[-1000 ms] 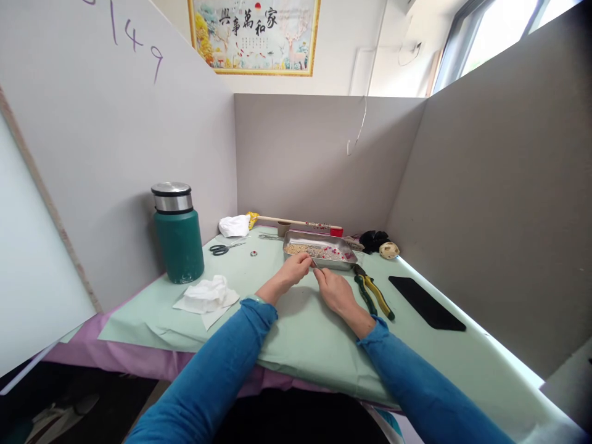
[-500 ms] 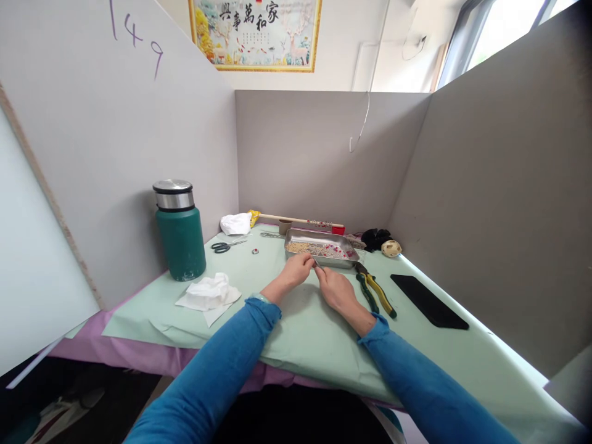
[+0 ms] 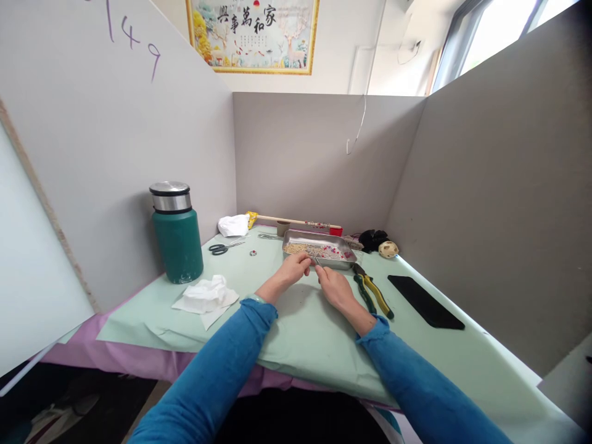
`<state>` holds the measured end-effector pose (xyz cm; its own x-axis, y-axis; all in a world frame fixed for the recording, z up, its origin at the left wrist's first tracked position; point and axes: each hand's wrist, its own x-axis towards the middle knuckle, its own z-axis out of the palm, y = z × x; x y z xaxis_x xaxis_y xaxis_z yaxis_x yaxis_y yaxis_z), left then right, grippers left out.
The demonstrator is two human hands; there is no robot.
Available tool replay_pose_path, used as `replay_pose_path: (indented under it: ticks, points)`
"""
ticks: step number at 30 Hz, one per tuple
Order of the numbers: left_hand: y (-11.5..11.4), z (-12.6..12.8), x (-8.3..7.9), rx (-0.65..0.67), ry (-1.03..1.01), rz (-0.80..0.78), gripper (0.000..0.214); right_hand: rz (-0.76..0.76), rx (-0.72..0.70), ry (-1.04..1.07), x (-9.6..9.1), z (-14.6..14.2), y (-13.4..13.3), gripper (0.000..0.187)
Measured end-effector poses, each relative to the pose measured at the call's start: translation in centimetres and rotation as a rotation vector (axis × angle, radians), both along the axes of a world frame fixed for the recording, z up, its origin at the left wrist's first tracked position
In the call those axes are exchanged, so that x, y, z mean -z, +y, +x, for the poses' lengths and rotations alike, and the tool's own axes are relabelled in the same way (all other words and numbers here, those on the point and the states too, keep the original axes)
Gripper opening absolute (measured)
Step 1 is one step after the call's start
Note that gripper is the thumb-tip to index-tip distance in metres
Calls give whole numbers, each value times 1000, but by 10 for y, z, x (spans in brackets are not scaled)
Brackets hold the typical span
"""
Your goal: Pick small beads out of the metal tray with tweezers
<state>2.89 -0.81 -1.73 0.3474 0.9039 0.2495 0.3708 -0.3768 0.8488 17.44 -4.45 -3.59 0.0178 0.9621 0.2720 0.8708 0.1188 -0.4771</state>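
Observation:
Just in front of a shallow metal tray (image 3: 319, 237) of small tan, pale and red beads, my two hands are close together. My left hand (image 3: 295, 269) is closed in a pinch; whatever lies between its fingertips is too small to make out. In my right hand (image 3: 333, 285), also closed, is a thin metal tool (image 3: 317, 260), its tip pointing up toward the tray and the left fingertips. Its exact kind is hidden by the fingers. Pliers (image 3: 372, 293) with green and yellow handles lie just right of my right hand.
Left stand a green bottle (image 3: 177, 243), crumpled tissue (image 3: 208, 295) and scissors (image 3: 224, 248). A small round piece (image 3: 253, 253) lies near them. Behind the tray are a brown cup (image 3: 283, 228) and a long stick (image 3: 287, 219). A black flat slab (image 3: 425, 301) lies right. Grey partitions enclose the table.
My hands have moved slightly apart, and more of the thin metal tool shows between them. The whole view has shifted a little; the things on the table look unmoved.

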Motion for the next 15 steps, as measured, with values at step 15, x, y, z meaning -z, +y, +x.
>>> replay_pose_path:
  ticks: [15]
  points:
    - [-9,-3,-6,93,-146,-202,22,33,-86,10,3,1,-5,47]
